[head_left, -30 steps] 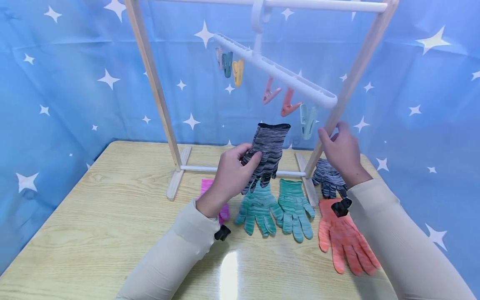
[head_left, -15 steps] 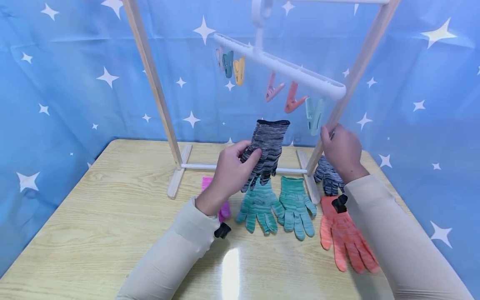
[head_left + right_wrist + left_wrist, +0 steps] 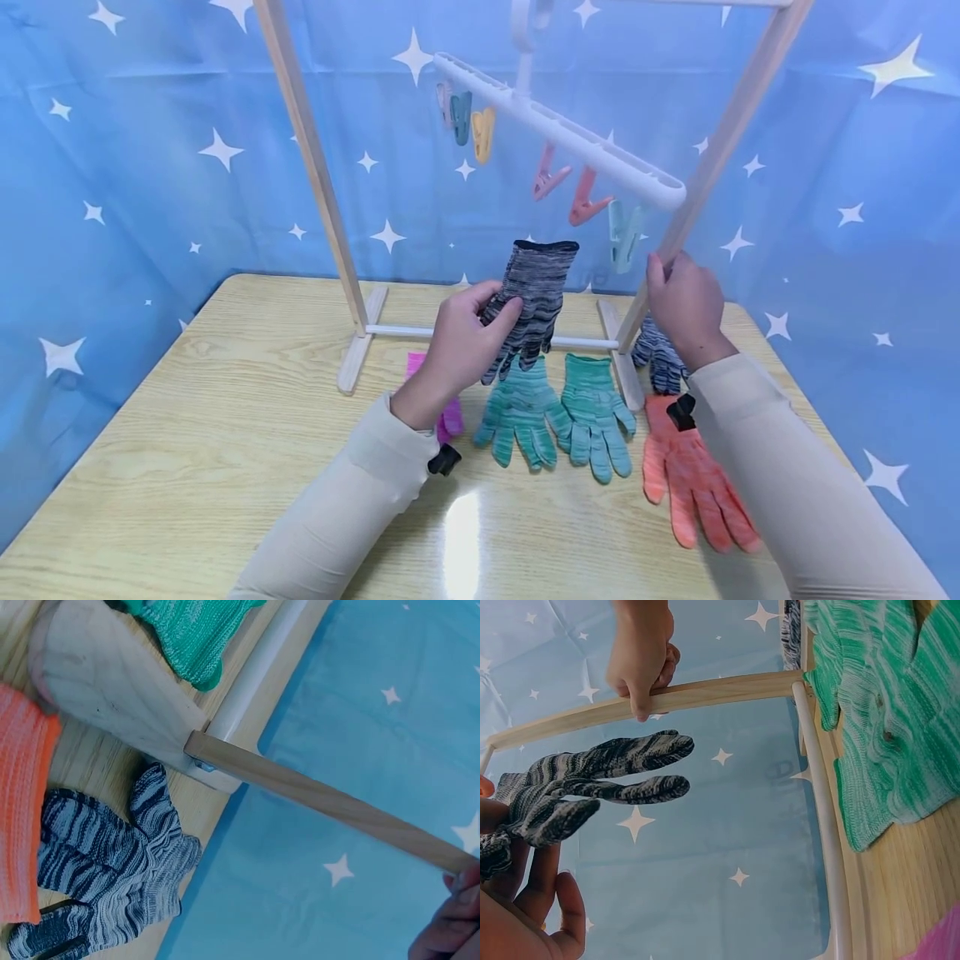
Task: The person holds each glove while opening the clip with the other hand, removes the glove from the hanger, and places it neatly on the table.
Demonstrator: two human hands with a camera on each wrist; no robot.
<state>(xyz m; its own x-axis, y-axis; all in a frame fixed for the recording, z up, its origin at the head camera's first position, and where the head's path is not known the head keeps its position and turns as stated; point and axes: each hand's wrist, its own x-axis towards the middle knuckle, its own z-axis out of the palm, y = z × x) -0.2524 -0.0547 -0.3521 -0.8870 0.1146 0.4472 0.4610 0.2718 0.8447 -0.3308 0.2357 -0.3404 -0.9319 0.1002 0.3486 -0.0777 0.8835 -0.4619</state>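
Observation:
My left hand pinches a black-and-grey knitted glove between thumb and fingers, cuff upward, in front of the rack. In the left wrist view the fingers of this glove dangle free. My right hand grips the right wooden post of the rack, low down; the right wrist view catches only part of this hand around the post. Above the held glove hangs a white hanger bar with clothespins, among them a yellow one, a red one and a pale green one.
On the wooden table lie two green gloves, an orange glove, a partly hidden pink glove and another black-and-grey glove behind the rack's right foot. A white crossbar joins the feet.
My right hand has closed more fully around the post. The hanger bar and its clothespins have swung slightly. My left hand with the glove has barely moved.

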